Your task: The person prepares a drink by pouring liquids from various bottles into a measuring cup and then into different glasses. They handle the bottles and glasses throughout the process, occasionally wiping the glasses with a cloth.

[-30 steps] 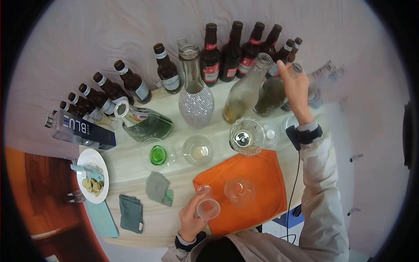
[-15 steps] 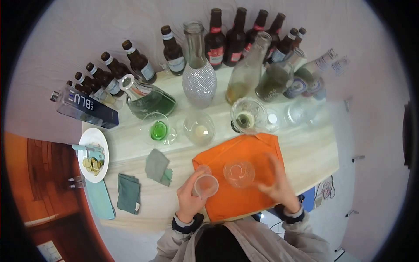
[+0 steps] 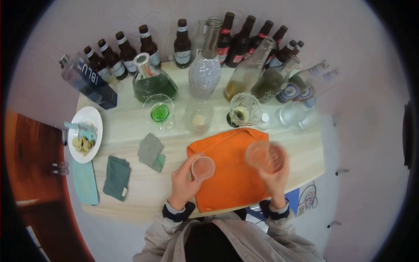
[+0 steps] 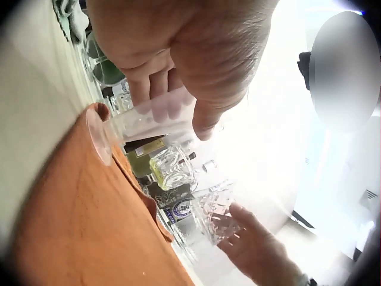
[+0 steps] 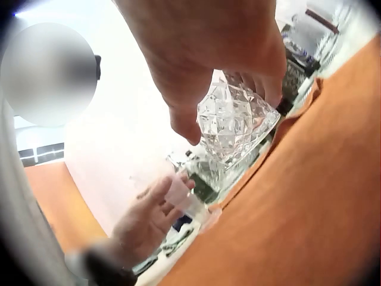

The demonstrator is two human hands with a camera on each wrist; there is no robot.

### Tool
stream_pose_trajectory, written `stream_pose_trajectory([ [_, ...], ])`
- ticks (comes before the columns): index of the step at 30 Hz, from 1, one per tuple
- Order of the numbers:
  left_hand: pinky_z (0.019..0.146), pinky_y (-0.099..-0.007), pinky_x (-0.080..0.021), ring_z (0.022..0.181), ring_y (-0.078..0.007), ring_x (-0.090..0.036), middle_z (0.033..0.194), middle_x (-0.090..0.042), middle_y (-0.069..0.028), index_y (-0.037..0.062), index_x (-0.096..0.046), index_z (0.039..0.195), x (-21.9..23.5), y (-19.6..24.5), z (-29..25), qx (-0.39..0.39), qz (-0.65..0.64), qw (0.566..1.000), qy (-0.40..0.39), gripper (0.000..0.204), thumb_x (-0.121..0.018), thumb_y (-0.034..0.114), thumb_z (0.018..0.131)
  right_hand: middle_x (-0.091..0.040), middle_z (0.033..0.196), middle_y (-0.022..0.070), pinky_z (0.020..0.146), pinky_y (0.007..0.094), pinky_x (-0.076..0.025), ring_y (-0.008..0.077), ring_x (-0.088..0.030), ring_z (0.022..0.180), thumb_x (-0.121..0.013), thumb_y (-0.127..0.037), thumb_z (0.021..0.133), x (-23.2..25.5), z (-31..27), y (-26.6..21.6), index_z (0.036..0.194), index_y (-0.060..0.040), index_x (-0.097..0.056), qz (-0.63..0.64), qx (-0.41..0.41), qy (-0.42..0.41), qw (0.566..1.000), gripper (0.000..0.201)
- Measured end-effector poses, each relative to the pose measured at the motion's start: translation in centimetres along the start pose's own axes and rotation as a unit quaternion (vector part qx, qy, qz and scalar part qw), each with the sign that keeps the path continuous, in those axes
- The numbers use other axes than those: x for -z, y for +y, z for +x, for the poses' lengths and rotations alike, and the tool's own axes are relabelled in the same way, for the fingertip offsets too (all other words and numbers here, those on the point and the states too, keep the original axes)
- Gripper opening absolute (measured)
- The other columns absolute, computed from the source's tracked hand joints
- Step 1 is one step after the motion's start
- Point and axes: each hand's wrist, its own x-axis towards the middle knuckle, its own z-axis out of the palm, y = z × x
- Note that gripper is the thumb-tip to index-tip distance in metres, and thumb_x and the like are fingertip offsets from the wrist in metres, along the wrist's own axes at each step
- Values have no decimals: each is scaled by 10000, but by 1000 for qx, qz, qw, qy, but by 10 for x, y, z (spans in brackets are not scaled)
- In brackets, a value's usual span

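My left hand (image 3: 184, 183) holds a translucent plastic cup (image 4: 143, 122) with a flared round foot, fingers on one side and thumb on the other. The foot is close over the left part of an orange cloth (image 3: 231, 174). My right hand (image 3: 276, 177) grips a clear cut-glass tumbler (image 5: 232, 119) with a diamond pattern, fingers and thumb round its side. In the head view the tumbler is tilted and blurred, over the cloth's right edge. Both vessels look clear inside.
Brown beer bottles (image 3: 182, 48) line the back. In front stand a ribbed carafe (image 3: 205, 74), a green-filled decanter (image 3: 155, 85), a green-bottomed glass (image 3: 159, 112) and a crystal glass (image 3: 245, 109). At left are a blue bottle (image 3: 91, 83), a white plate (image 3: 78, 115) with lime slices, and folded cloths (image 3: 116, 177).
My right hand came back from the bottles at the back right, took hold of the tumbler on the orange cloth and moved it right. My left hand keeps holding the plastic cup.
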Motion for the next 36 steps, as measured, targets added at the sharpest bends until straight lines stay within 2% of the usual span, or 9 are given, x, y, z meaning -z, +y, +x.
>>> stream_pose_trajectory([
  [3,997,-344,-552,1154,-217,-707,1261,-736,-160,-48,-630,1318,2,1,3,-23,-2,1000,-7,509,-797,-31,837,-606,1334,131,1091,370,-475,235,-604,1236,-898,-99,794,11,58,10,1404,25,-509,-14,66,96,993,733],
  [8,999,-342,-550,1158,-227,-715,1262,-738,-162,-31,-631,1327,5,7,4,-18,2,1000,-10,521,-785,-38,830,-571,1353,130,1091,363,-479,217,-574,1245,-910,-54,777,-3,121,35,1412,46,-481,-4,40,66,997,772],
  [11,938,-359,-582,1122,-297,-736,1219,-738,-168,32,-644,1313,3,6,3,-19,-8,1000,2,539,-820,-3,805,-571,1342,129,1077,361,-481,214,-572,1238,-917,-73,772,-16,136,46,1393,45,-491,-6,23,59,998,762],
  [17,983,-341,-557,1145,-241,-727,1247,-744,-153,-11,-640,1319,4,6,5,-12,-4,1000,-17,538,-794,-37,804,-626,1259,126,993,367,-497,214,-594,1173,-938,-178,766,-20,140,42,1335,22,-543,-80,-7,78,994,720],
  [22,937,-359,-583,1121,-298,-734,1233,-733,-163,32,-644,1313,5,5,6,-27,4,1000,-11,550,-818,-12,794,-629,1259,125,979,366,-498,217,-599,1151,-934,-199,774,-18,136,53,1343,14,-541,-83,-6,90,992,724],
  [28,995,-340,-556,1161,-242,-721,1263,-737,-163,-14,-634,1323,4,4,4,-17,2,1000,-13,538,-789,-38,808,-586,1317,161,1076,404,-479,247,-587,1207,-939,-144,764,-18,130,50,1395,64,-479,-40,22,69,997,808],
  [31,998,-338,-554,1161,-236,-720,1267,-736,-160,-11,-632,1327,3,1,3,-14,-7,1000,-10,537,-786,-38,814,-553,1400,199,1153,403,-432,272,-549,1316,-945,-113,749,-15,135,55,1459,82,-423,-43,-60,74,995,902],
  [34,998,-339,-554,1155,-227,-718,1270,-734,-161,-10,-630,1332,5,5,4,-4,-6,1000,-20,539,-792,-36,819,-492,1508,227,1208,398,-375,285,-484,1417,-930,-87,768,-12,110,67,1543,62,-333,-16,25,115,993,990],
  [36,1000,-341,-553,1153,-225,-716,1268,-735,-160,-10,-629,1334,4,5,4,-8,-4,1000,-12,538,-793,-35,822,-421,1581,246,1249,404,-319,297,-415,1484,-906,-51,790,-9,79,41,1590,52,-243,-80,88,132,984,1045],
])
